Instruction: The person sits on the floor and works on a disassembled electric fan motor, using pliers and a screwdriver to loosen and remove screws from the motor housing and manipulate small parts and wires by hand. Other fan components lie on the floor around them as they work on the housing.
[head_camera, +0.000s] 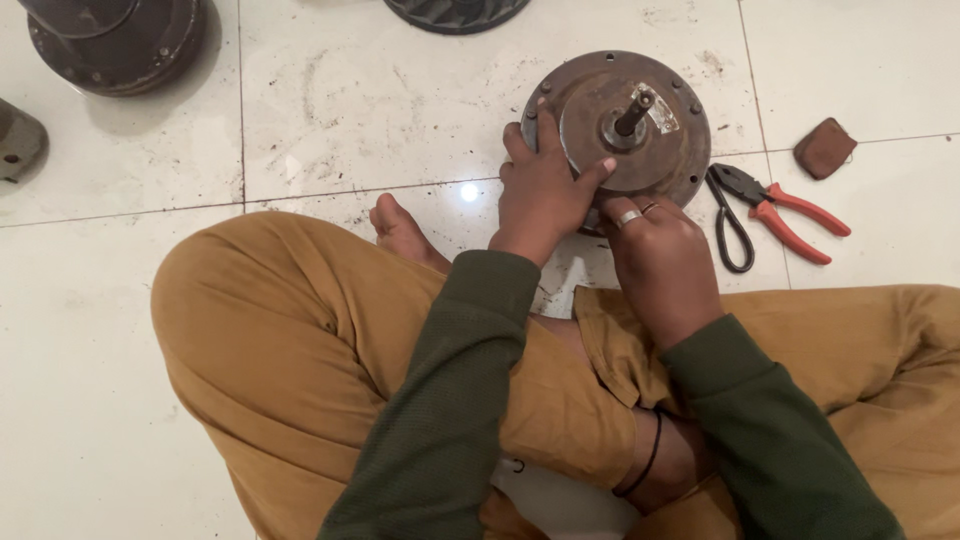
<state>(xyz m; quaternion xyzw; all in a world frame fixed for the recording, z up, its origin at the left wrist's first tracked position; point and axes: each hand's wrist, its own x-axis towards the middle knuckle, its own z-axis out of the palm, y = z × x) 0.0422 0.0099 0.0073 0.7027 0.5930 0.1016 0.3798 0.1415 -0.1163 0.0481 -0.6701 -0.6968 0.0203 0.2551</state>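
Head view looks down on a person sitting cross-legged on a white tiled floor (350, 130). Just above the frame's centre lies a round, rusty fan motor housing (640, 150) with a short shaft (632, 115) standing up from its middle. The left hand (545, 190) is spread flat over the housing's left edge, fingers pressing down rather than closed around it. The right hand (660, 255), wearing a ring, is curled against the lower rim; whether it grips anything cannot be told. Red-handled pliers (775, 210) lie just right of the housing, and a small brown pouch (825, 148) farther right. Another dark motor housing (120, 45) sits upper left.
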